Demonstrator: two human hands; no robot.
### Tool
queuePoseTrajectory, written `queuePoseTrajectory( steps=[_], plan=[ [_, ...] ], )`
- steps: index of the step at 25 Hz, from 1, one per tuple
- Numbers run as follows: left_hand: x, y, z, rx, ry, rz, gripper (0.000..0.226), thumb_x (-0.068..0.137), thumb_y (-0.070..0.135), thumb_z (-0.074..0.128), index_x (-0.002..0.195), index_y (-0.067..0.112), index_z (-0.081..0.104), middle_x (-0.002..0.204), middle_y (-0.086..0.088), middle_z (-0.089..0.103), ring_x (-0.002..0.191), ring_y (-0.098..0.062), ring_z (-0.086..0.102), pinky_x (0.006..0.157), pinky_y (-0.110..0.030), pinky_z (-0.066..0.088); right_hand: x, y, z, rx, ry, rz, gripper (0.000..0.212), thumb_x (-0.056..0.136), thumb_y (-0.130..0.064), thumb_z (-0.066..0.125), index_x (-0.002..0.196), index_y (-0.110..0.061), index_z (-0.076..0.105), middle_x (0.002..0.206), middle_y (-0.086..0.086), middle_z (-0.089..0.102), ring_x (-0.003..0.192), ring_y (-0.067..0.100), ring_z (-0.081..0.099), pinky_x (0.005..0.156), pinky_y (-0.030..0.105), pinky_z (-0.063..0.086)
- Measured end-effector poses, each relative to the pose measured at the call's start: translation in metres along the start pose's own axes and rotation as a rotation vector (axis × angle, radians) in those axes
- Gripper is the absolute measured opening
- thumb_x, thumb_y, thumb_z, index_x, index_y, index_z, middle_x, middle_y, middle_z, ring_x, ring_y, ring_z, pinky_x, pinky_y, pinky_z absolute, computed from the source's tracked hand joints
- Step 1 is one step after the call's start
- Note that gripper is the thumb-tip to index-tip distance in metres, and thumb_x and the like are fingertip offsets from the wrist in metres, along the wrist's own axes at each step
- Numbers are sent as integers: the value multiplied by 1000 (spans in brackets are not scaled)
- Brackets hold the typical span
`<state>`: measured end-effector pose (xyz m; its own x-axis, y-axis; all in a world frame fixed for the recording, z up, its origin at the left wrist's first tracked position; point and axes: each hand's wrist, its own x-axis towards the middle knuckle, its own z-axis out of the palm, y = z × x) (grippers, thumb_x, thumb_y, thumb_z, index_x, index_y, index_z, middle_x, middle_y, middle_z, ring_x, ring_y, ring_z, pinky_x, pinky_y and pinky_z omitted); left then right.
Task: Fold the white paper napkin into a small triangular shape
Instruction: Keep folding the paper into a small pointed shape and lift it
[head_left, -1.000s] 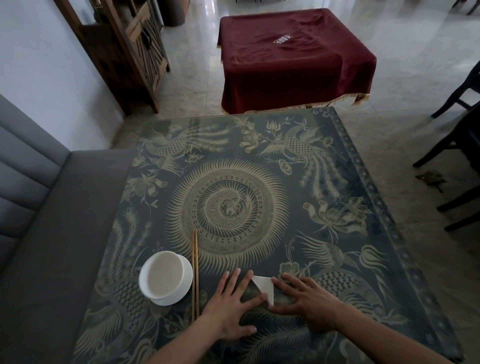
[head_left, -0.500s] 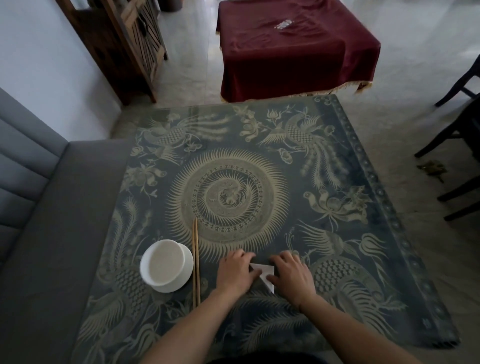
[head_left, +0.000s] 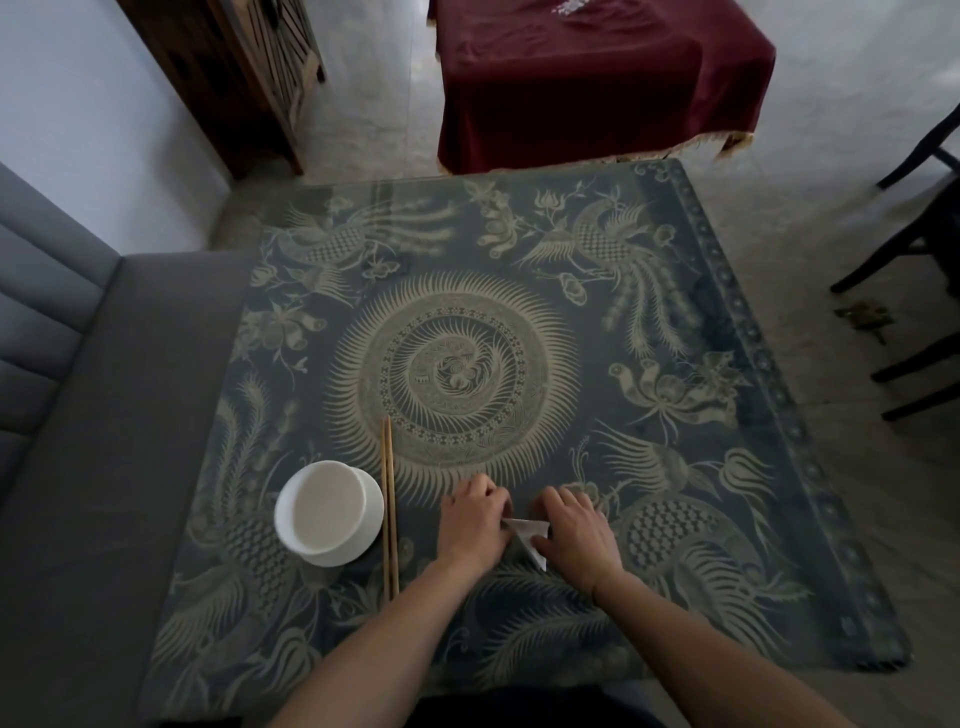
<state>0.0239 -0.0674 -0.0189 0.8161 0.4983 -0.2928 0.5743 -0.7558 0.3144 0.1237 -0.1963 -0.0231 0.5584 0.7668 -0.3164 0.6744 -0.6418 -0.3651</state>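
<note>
White paper, the napkin (head_left: 530, 535), lies on the patterned counter (head_left: 675, 467), largely hidden between the curled left hand (head_left: 475, 522) and right hand (head_left: 574, 535). Whether either grip pinches it cannot be told. No writing can be read.

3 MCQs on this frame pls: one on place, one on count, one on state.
1. Where do the two thin wooden chopsticks lie?
A. Right of the round white bowl
B. Inside the bowl
C. On the red-draped table

2. How many white bowls stand on the patterned blue-grey tablecloth?
A. One
B. Two
C. Three

3. What state is the white paper napkin in?
A. Spread flat as a full square
B. Folded small and pointed, between both hands
C. Crumpled in the bowl

Key: 1 A, the sticks run alongside the bowl's right rim. 2 A, only one bowl shows. 3 B, the left hand and right hand flank a small pointed white piece.
</note>
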Motion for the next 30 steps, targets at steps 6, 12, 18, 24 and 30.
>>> queuePoseTrajectory(
  steps=[6, 12, 18, 24, 30],
  plan=[
    [2, -2, -6, -76, -66, 11, 8, 89, 30, 60, 96, 26, 62, 107, 4, 57, 110, -21, 43, 89, -39, 36, 3, 5, -2, 32, -24, -7, 18, 86, -34, 63, 102, -26, 62, 103, -3, 55, 107, 20, 48, 81, 35, 44],
    [1, -12, -22, -216, -108, -39, 8, 85, 25, 66, 82, 29, 60, 94, 5, 64, 97, -18, 57, 82, -35, 45, 7, -2, -17, 148, -69, 38, 13, 83, -41, 69, 87, -29, 71, 84, -8, 69, 81, 12, 61, 64, 29, 45],
    [-18, -34, -35, -903, -155, -363, 23, 82, 4, 76, 99, 14, 65, 91, -4, 71, 82, -12, 69, 72, -28, 57, 20, -27, -26, 453, -119, 86, 5, 79, -32, 78, 75, -30, 75, 70, -12, 71, 65, -1, 63, 58, 14, 47],
    [-39, -51, -35, -1081, -59, -495, 13, 88, -6, 66, 90, 6, 63, 67, -5, 63, 44, -5, 53, 46, -19, 43, 33, -58, -17, 530, -201, 88, 4, 80, -30, 79, 78, -28, 76, 70, -13, 71, 64, -5, 61, 56, 8, 40],
    [-41, -75, -28, -884, 33, -535, 14, 87, 10, 71, 101, 9, 69, 87, -8, 70, 72, -16, 62, 69, -26, 50, 40, -83, -4, 508, -233, 103, 14, 80, -31, 77, 68, -37, 70, 71, -15, 70, 68, -6, 61, 59, 12, 43]
  ],
)
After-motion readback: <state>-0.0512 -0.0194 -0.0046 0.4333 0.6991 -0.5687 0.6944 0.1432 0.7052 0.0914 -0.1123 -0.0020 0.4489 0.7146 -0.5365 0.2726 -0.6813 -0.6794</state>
